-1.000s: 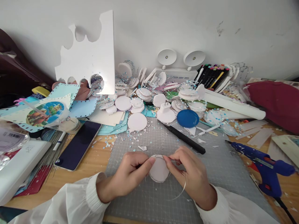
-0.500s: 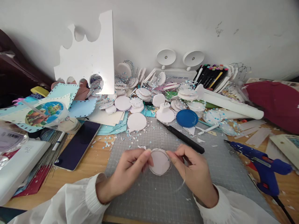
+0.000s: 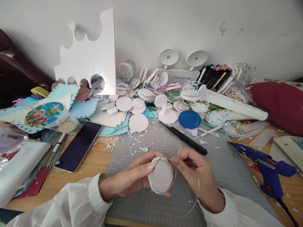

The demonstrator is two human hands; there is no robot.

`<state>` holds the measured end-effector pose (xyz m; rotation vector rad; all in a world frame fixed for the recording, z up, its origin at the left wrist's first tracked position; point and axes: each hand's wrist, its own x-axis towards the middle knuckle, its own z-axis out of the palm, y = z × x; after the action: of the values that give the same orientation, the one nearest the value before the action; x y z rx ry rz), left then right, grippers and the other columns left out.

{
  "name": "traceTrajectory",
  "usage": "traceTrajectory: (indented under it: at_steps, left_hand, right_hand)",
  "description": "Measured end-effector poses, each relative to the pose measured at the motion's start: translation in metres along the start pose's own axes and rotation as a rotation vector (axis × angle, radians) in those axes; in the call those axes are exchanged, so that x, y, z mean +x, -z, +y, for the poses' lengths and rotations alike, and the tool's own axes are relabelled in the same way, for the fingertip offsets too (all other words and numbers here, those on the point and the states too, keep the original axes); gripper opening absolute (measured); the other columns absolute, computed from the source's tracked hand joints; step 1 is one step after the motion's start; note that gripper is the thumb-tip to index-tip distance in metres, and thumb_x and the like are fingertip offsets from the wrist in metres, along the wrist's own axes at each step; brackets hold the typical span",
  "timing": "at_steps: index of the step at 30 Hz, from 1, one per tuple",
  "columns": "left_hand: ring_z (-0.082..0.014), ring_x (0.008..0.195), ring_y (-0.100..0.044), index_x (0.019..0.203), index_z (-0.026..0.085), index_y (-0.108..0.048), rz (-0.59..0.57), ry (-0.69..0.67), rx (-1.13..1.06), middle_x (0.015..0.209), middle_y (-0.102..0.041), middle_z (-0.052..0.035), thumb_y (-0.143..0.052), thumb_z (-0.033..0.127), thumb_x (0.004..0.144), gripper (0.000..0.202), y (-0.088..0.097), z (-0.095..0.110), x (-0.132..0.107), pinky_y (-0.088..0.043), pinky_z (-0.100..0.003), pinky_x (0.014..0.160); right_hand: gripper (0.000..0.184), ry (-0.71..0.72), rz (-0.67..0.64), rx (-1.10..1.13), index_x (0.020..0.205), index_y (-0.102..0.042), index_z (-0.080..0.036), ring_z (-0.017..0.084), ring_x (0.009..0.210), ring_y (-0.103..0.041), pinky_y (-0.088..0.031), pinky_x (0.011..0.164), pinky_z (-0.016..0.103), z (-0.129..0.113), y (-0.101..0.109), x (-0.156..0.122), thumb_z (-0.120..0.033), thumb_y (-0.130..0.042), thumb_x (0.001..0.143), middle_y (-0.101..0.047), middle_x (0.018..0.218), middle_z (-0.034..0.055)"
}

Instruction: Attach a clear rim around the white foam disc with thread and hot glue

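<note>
The left hand is curled around a round white disc, and the right hand pinches a thin wire tight beside it.

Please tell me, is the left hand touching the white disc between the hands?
Touching. The head view shows the left hand gripping the white disc, thumb over its edge, fingers behind.

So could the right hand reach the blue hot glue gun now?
Probably yes: nothing visible stands between the right hand and the blue hot glue gun, though that hand pinches a thin strand.
</note>
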<state>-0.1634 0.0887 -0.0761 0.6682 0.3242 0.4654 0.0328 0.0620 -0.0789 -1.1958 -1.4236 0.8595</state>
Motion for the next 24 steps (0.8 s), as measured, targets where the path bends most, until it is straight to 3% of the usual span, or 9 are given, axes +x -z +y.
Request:
traceTrajectory:
  at_steps: [6,12,19,24]
  left_hand:
    - [-0.0230,0.101,-0.063,0.124,0.020,-0.051,-0.059,0.017,0.010,0.108,-0.061,-0.0097,-0.073,0.048,0.078,0.058,-0.0006,0.0039,-0.0014,-0.054,-0.043,0.087]
    - [-0.0224,0.103,-0.063,0.124,0.022,-0.053,-0.023,-0.129,-0.020,0.118,-0.058,-0.0099,-0.075,0.032,0.079,0.051,0.0033,0.0044,0.0015,-0.055,-0.039,0.087]
    - [-0.0203,0.102,-0.064,0.126,0.028,-0.053,0.057,-0.227,0.032,0.122,-0.058,-0.0072,-0.080,0.035,0.075,0.058,0.0087,0.0035,0.0033,-0.053,-0.034,0.087]
    - [-0.0182,0.101,-0.063,0.132,0.034,-0.052,0.086,-0.247,0.032,0.119,-0.056,-0.0036,-0.078,0.027,0.076,0.063,0.0069,0.0045,0.0035,-0.053,-0.036,0.091]
  right_hand:
    - [0.025,0.006,-0.042,-0.010,0.068,-0.060,-0.021,0.011,0.050,-0.050,-0.039,0.045,0.022,-0.0022,-0.0003,-0.0002,-0.033,-0.064,0.089,-0.054,0.057,-0.0024]
    - [0.019,-0.032,-0.001,0.047,0.086,-0.065,-0.023,0.012,0.053,-0.051,-0.041,0.047,0.021,-0.0043,-0.0016,0.0010,-0.035,-0.054,0.096,-0.054,0.063,-0.0020]
    - [0.042,-0.152,-0.120,0.503,0.082,-0.065,-0.021,0.011,0.047,-0.044,-0.038,0.044,0.023,0.0004,-0.0009,-0.0001,-0.054,-0.042,0.096,-0.052,0.056,-0.0017]
    - [0.023,-0.151,-0.104,0.345,0.086,-0.064,-0.021,0.009,0.047,-0.044,-0.036,0.045,0.020,-0.0022,0.0006,-0.0031,-0.037,-0.052,0.097,-0.049,0.054,-0.0044]
